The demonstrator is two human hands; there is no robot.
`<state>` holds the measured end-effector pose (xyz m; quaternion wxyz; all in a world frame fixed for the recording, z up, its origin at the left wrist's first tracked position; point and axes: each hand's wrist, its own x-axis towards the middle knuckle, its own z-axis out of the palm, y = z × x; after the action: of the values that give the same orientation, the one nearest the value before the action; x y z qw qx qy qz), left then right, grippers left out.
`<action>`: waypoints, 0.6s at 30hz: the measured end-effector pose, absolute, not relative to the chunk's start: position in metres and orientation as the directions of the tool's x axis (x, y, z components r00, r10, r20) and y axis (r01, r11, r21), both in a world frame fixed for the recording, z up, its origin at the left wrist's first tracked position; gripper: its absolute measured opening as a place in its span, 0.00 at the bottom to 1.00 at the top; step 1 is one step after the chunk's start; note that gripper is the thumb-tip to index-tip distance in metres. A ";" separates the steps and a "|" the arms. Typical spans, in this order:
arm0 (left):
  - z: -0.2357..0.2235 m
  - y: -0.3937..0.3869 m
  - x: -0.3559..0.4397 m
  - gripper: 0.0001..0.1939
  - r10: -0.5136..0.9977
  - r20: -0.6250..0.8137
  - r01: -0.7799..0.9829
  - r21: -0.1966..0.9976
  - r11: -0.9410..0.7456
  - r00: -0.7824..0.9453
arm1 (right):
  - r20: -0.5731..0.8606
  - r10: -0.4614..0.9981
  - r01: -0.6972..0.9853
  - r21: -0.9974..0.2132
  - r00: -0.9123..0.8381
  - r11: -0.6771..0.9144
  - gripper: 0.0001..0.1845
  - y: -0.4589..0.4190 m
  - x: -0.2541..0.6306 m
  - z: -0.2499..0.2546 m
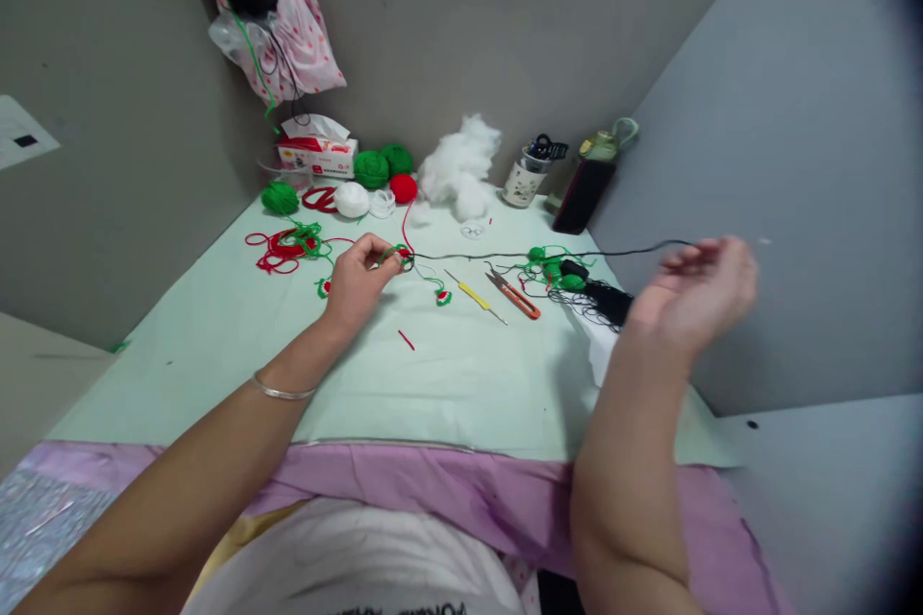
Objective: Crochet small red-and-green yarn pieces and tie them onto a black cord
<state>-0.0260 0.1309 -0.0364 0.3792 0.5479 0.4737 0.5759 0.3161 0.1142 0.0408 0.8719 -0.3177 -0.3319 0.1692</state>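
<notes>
My left hand [359, 279] is closed in a pinch on a small green and red crochet piece [401, 255] above the pale green table [447, 375]. A black thread [548, 254] runs taut from that piece to my right hand [696, 293], which is raised at the right with its fingers curled and blurred by motion. The thread seems to end at those fingers. A second small green and red crochet piece [442, 297] lies on the table just right of my left hand.
A yellow-handled hook [476, 295], orange snips [513, 294], green crochet bits with black yarn [577, 281], tangled red and green yarn [288, 245]. At the back: yarn balls [371, 169], white stuffing [458, 168], tissue box [317, 154], cup [524, 181], bottle [587, 183]. Grey walls close in on both sides.
</notes>
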 end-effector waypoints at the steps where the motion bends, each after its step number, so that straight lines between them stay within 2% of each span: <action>1: -0.036 0.129 -0.024 0.08 0.959 0.268 0.067 0.962 -0.263 -0.088 | 0.505 0.602 -0.056 -0.736 0.619 0.675 0.11 0.115 0.300 0.037; 4: -0.034 0.119 -0.014 0.09 0.963 0.269 0.058 0.962 -0.266 -0.035 | 0.511 0.785 0.010 -0.840 0.351 0.543 0.02 0.114 0.240 0.026; 5: -0.033 0.116 -0.011 0.09 0.964 0.266 0.060 0.963 -0.264 -0.021 | 0.506 0.823 0.052 -0.858 0.257 0.511 0.03 0.113 0.221 0.021; 6: -0.032 0.113 -0.008 0.10 0.964 0.266 0.062 0.962 -0.265 -0.007 | 0.493 0.865 0.165 -0.865 0.097 0.474 0.04 0.111 0.204 0.017; 9: -0.031 0.107 -0.002 0.09 0.957 0.289 0.058 0.955 -0.291 0.036 | 0.522 0.831 0.454 -0.703 -0.194 0.548 0.03 0.102 0.174 0.005; 13: -0.031 0.104 0.000 0.08 0.949 0.307 0.055 0.949 -0.311 0.069 | 0.550 0.772 0.608 -0.506 -0.318 0.612 0.03 0.097 0.168 -0.006; 18: -0.033 0.103 0.001 0.07 0.941 0.328 0.065 0.940 -0.334 0.084 | 0.572 0.754 0.664 -0.430 -0.324 0.612 0.05 0.100 0.169 -0.011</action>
<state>0.0013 0.1030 -0.0326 0.4066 0.6136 0.4098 0.5388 0.1691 0.1004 -0.0112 0.3838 -0.4368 -0.8115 0.0583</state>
